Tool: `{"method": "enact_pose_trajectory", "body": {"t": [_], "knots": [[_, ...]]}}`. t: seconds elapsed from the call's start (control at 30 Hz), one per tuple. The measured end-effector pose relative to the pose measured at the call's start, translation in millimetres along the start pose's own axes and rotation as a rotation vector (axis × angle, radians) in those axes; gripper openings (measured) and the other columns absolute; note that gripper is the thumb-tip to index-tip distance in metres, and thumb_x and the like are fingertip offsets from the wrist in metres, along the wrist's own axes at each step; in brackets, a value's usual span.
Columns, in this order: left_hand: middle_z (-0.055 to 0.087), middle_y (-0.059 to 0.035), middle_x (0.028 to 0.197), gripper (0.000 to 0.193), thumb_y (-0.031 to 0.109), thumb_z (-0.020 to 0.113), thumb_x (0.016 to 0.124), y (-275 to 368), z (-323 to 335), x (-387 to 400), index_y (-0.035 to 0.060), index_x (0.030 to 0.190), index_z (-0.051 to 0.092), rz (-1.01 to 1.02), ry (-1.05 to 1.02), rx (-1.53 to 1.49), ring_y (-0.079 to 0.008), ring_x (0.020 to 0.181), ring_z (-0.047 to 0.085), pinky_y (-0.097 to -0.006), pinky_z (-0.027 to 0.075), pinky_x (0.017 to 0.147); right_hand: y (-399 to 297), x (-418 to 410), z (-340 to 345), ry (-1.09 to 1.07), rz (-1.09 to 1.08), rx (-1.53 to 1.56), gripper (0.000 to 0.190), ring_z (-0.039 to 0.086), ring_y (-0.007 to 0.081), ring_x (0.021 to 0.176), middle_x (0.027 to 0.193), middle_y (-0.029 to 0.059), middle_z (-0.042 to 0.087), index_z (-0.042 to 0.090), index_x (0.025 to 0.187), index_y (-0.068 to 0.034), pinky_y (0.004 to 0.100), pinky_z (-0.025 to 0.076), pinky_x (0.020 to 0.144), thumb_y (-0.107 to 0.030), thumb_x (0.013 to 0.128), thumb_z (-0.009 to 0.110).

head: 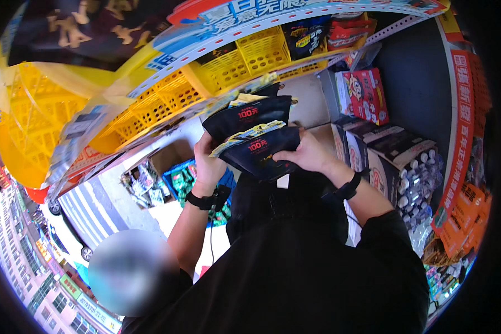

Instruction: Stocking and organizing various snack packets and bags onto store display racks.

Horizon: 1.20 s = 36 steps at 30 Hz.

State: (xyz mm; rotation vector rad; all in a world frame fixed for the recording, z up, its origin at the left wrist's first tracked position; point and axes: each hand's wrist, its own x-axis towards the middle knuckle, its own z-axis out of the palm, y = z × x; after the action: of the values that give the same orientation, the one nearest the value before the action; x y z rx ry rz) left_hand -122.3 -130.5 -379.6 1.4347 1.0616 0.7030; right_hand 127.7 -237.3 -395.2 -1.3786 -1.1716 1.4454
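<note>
Several black packets (271, 152) with red print and yellow-edged tops are gathered in front of my body, one behind another. On their left side, my left hand (208, 160) grips the edges, its fingers hidden behind them. My right hand (311, 151) clasps the nearest packet's right side, with the thumb across its front. A second black packet (250, 113) shows just beyond the nearest one, with part of another behind it. Above the packets runs a shelf with yellow perforated baskets (265, 46).
A dark packet (304, 39) and red packets (345, 33) fill baskets at upper right. Cartons (384, 144), a red box (364, 96) and bottles (419, 179) stand to the right. Below left are a blue crate (178, 179) of green packets and a carton of small packets (146, 183).
</note>
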Motion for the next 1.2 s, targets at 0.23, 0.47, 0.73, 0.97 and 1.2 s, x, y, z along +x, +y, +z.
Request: {"method": "enact_pose_trajectory", "body": {"t": [0.23, 0.47, 0.73, 0.97, 1.2], "knots": [[0.072, -0.0057, 0.119, 0.041, -0.005, 0.077, 0.089, -111, 14, 72, -0.0028, 0.127, 0.064, 0.093, -0.078, -0.105, -0.0147, 0.109, 0.068, -0.0310, 0.053, 0.098, 115, 59, 16, 0.101, -0.123, 0.229, 0.037, 0.070, 0.0192, 0.107, 0.114, 0.0086, 0.077, 0.071, 0.121, -0.002, 0.0364, 0.054, 0.098, -0.008, 0.087, 0.084], [0.074, -0.0031, 0.114, 0.043, 0.002, 0.085, 0.084, -197, 28, 120, -0.0023, 0.122, 0.067, 0.166, -0.059, -0.126, -0.0123, 0.102, 0.068, -0.0289, 0.053, 0.094, 195, 110, -9, 0.085, -0.253, 0.177, 0.039, 0.069, 0.0199, 0.111, 0.120, 0.0091, 0.076, 0.071, 0.124, -0.001, 0.0366, 0.053, 0.101, -0.013, 0.089, 0.084], [0.069, 0.0005, 0.084, 0.026, 0.003, 0.084, 0.081, -246, 37, 148, 0.0004, 0.102, 0.070, 0.563, 0.190, 0.229, -0.0089, 0.078, 0.060, -0.0268, 0.050, 0.073, 266, 135, -19, 0.119, -0.442, 0.303, 0.059, 0.065, 0.0183, 0.117, 0.128, 0.0088, 0.070, 0.059, 0.137, 0.001, 0.0361, 0.051, 0.104, -0.003, 0.084, 0.086], [0.068, -0.0005, 0.084, 0.023, 0.005, 0.082, 0.085, -210, 50, 132, -0.0004, 0.104, 0.072, 0.541, 0.133, -0.083, -0.0084, 0.080, 0.059, -0.0270, 0.050, 0.076, 237, 120, -19, 0.089, -0.542, 0.340, 0.058, 0.067, 0.0196, 0.113, 0.125, 0.0082, 0.071, 0.059, 0.136, 0.002, 0.0352, 0.053, 0.101, -0.005, 0.085, 0.086], [0.076, -0.0107, 0.114, 0.031, 0.016, 0.070, 0.100, -158, 60, 158, -0.0042, 0.124, 0.067, 0.644, -0.120, 0.031, -0.0099, 0.102, 0.065, -0.0296, 0.054, 0.092, 227, 116, -67, 0.242, -0.648, 0.235, 0.058, 0.073, 0.0217, 0.089, 0.106, 0.0113, 0.073, 0.058, 0.128, 0.002, 0.0352, 0.061, 0.077, -0.021, 0.085, 0.089]]}}
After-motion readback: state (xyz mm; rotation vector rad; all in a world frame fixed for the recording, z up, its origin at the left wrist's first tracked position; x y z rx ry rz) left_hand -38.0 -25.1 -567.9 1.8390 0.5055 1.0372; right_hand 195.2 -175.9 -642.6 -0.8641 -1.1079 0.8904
